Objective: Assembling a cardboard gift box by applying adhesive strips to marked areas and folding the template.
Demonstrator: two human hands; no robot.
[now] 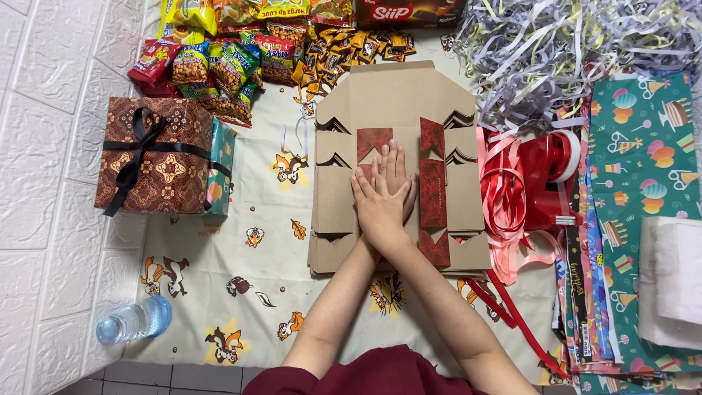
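A stack of flat, unfolded brown cardboard box blanks (344,205) with dark red patterned panels lies on the cartoon-print cloth (248,271) in the middle of the head view. Both my hands rest flat on the stack's centre, one laid over the other, fingers pointing away from me. My left hand (368,208) comes in from the lower left. My right hand (397,170) comes in from the lower right, its fingertips reaching a little further up. Neither hand grips anything.
A wrapped brown box with a black ribbon (157,155) stands at the left. Snack packets (227,66) lie at the back, shredded paper (556,51) at back right, red ribbon rolls (545,179) and green wrapping paper (643,175) at right, a water bottle (133,320) at front left.
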